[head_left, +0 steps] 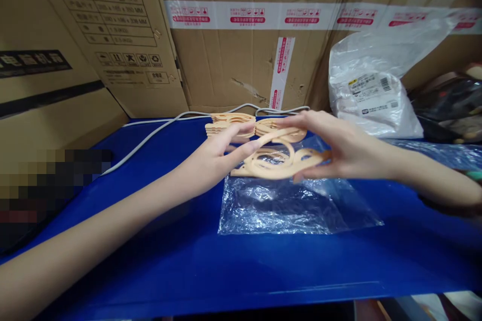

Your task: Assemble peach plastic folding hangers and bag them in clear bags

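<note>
A beige, flat, curved piece with a round opening is held level above a clear plastic bag; I cannot tell what kind of thing it is. My left hand grips its left side, the thumb lying over the upper edge. On the opposite side, my right hand has its fingers and thumb closed around the right end. Just behind the hands, stacks of similar beige pieces rest on the blue tabletop, partly hidden by my fingers.
Cardboard boxes stand along the back and left. A white cable runs across the tabletop behind the stacks. At the right back sits a white plastic package with a label, beside dark items. A blurred-out area covers the left edge.
</note>
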`<state>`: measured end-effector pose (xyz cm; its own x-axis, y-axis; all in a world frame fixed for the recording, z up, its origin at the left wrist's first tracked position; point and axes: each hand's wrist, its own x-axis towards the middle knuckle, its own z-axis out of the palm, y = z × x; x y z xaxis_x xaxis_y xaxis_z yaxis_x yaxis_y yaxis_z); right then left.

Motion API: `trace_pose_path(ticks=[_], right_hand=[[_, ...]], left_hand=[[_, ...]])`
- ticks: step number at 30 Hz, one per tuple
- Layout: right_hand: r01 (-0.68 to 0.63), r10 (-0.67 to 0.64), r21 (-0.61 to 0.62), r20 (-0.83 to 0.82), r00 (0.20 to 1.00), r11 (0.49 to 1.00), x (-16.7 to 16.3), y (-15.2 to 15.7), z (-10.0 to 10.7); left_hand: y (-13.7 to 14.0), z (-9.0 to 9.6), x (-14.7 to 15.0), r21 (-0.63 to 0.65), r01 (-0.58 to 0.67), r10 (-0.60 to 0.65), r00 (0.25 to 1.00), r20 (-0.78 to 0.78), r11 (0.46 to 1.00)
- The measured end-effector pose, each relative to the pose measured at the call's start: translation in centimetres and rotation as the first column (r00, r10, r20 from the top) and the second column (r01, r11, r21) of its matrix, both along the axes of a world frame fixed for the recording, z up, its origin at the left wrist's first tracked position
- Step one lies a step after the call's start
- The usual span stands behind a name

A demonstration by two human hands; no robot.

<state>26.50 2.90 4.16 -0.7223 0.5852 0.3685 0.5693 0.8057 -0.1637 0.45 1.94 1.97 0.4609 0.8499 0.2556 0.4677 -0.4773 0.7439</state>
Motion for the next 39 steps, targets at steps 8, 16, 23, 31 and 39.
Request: trace_pose_path(ticks=[8, 16, 23, 31, 39], right_hand=[[-0.084, 0.081, 0.171, 0.026, 0.996, 0.982, -1.6, -0.9, -1.8], [0.348, -0.338, 0.077, -0.115, 0.934, 0.934, -2.8, -3.2, -2.9], [0.405, -0.404, 0.017, -0.017, 0.914, 0.914, -4.0, -4.7, -3.0], [0.237, -0.234, 0.041, -0.072, 0.97, 0.971, -3.0, -4.2, -3.2], [-0.015, 0.009, 0.142, 0.039, 0.999, 0.99, -1.9, -3.2, -4.1]], left_hand=[[0.2, -0.9, 2.1, -0.645, 0.137, 0.095, 0.945, 0.311, 0.752], [-0.9, -1.4, 2.9, -0.587, 0.418, 0.178, 0.69, 0.702, 0.694], [-3.2, -1.4, 3.8, -0.51, 0.591, 0.061, 0.615, 0.786, 0.625], [-2.7, -1.5, 3.4, -0.494, 0.559, 0.096, 0.593, 0.8, 0.667], [-1.2, -1.8, 2.1, -0.634, 0.433, 0.18, 0.718, 0.673, 0.641]])
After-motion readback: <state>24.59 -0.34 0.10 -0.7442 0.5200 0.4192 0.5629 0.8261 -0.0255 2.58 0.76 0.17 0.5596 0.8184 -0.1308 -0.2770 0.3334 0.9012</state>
